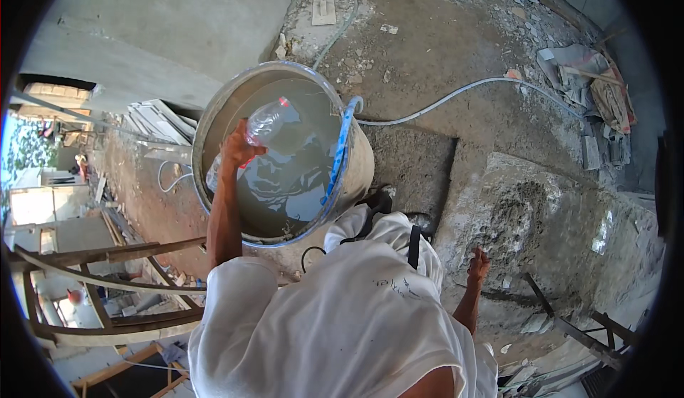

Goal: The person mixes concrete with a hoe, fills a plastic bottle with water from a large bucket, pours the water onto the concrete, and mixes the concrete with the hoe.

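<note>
My left hand [240, 144] is closed around a clear plastic bottle [265, 121] with a red cap ring, held over a large round tub [363, 163] of cloudy water [288, 179]. Another clear plastic bottle [215, 172] with a red part shows beneath the wrist, partly hidden by the arm. A blue hose end [342, 147] hooks over the tub's rim. My right hand [479, 263] hangs low at my side, above the rough floor near a patch of wet mortar [515, 211]; its fingers look loosely curled, and no object shows in it.
A pale hose [449, 100] runs from the tub across the floor to a heap of sacks [593, 77]. A plastering float [323, 11] lies beyond the tub. Stacked tiles [160, 120] lean by the wall. Wooden framing [107, 323] stands on the left, metal bars [582, 339] at lower right.
</note>
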The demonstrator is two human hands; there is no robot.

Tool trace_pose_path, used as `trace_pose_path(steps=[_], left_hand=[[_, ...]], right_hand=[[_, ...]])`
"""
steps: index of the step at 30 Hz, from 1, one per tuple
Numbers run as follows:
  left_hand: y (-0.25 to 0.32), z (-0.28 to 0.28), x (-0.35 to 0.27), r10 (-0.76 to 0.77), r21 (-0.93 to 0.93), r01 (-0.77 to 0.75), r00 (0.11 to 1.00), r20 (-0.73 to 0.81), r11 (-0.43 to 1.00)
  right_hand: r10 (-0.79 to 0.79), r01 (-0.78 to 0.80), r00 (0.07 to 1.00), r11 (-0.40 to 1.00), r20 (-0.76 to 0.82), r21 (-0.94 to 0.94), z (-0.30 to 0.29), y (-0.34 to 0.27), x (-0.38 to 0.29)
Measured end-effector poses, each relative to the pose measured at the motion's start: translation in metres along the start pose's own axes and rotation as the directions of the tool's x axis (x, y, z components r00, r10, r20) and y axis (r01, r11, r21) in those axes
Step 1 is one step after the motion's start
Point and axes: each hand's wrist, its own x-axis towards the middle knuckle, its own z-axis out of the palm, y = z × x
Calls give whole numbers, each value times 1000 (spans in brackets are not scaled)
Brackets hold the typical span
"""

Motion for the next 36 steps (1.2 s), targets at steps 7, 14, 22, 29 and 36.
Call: trace_pose_path(steps=[7, 14, 22, 29, 36], left_hand=[[-59, 152, 7, -229, 161, 252, 962, -149, 954], [-76, 181, 22, -169, 198, 188, 980, -109, 962], [-123, 209, 28, -61, 237, 78, 995, -78, 968], [-155, 233, 47, 360, -10, -382, 878, -316, 924], [-176, 247, 58, 245, 156, -234, 968, -60, 960]], right_hand=[[50, -43, 999, 943, 14, -331, 45, -46, -18], [128, -169, 985, 827, -114, -536, 5, -21, -60], [114, -172, 984, 803, -138, -570, 14, -37, -80], [57, -145, 982, 844, -181, -516, 49, -73, -116], [147, -324, 936, 714, -319, -621, 57, -69, -154]])
